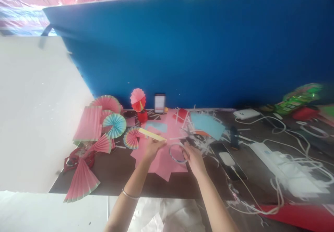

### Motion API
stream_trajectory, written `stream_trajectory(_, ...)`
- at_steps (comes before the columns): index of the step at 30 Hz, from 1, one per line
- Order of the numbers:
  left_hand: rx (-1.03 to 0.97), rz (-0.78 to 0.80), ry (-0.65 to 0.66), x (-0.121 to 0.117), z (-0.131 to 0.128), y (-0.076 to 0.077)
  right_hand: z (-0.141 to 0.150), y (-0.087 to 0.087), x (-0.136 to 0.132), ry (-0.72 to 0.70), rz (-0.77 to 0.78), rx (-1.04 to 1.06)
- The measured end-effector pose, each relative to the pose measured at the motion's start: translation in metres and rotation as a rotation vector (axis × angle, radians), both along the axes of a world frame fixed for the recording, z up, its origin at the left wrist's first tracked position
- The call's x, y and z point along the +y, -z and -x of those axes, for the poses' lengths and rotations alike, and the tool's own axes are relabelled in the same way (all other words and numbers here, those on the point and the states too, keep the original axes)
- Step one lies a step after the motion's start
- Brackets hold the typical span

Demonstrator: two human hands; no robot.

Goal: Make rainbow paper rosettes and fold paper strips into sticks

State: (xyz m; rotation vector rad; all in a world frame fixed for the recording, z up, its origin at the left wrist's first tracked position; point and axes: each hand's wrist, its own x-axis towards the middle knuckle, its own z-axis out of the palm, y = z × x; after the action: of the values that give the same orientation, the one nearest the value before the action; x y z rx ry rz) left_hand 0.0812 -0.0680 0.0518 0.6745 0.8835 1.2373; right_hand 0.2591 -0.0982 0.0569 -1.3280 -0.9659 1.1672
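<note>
Yellow strip [152, 135], apparently folded paper, over pink sheets [164, 166] on the table [122, 181], pinched in closed fingers of the left hand [152, 149]. At 4 o'clock from there, a tape-like ring [177, 161], gripped at the near-right rim by fingers of the right hand [192, 155]. At 9 o'clock, a pleated fan [129, 138]; at 3 o'clock, loose white scraps [206, 148]. Might spring open if pinched too loosely, or crease if squeezed; might pick up scraps, if sticky-edged, on drifting rightward.

Small craft workspace, dark desk [117, 171] against blue partition [193, 51], pleated paper fans [82, 183], white paper scraps [207, 145]
</note>
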Motion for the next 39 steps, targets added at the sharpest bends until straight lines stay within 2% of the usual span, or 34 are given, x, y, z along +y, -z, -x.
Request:
stream_trajectory(4,0.05,-0.005,0.069,0.0,0.006,0.003,0.004,-0.003,-0.005,0.057,0.025,0.033)
stream_trajectory(8,0.136,-0.034,0.136,0.003,0.012,0.009,0.005,-0.006,-0.009,0.141,0.016,-0.045)
stream_trajectory(11,0.188,-0.025,0.165,0.008,0.016,0.015,0.002,-0.006,-0.009,0.167,-0.097,-0.262)
stream_trajectory(16,0.153,-0.07,0.195,0.01,0.017,0.026,-0.003,0.007,0.005,0.198,-0.437,-0.819)
stream_trajectory(19,0.131,-0.073,0.209,0.006,0.017,0.025,0.0,0.02,0.017,0.161,-0.492,-1.055)
stream_trajectory(20,0.142,-0.063,0.239,0.005,0.017,0.023,0.003,0.024,0.021,0.142,-0.486,-1.051)
stream_trajectory(22,0.17,-0.056,0.338,0.003,0.017,0.018,0.014,0.026,0.026,0.058,-0.444,-0.914)
stream_trajectory(26,0.2,-0.115,0.526,-0.002,0.019,0.012,0.039,0.015,0.037,-0.149,-0.22,-0.314)
stream_trajectory(28,0.235,-0.152,0.562,-0.004,0.019,0.012,0.048,0.005,0.043,-0.172,-0.139,-0.123)
stream_trajectory(30,0.283,-0.191,0.509,-0.007,0.018,0.013,0.051,-0.002,0.047,-0.146,-0.111,-0.064)
stream_trajectory(35,0.436,-0.274,0.225,-0.011,0.013,0.015,0.047,-0.011,0.052,-0.066,-0.056,-0.033)
stream_trajectory(39,0.48,-0.308,0.223,-0.01,0.014,0.016,0.04,-0.012,0.056,0.067,-0.087,0.102)
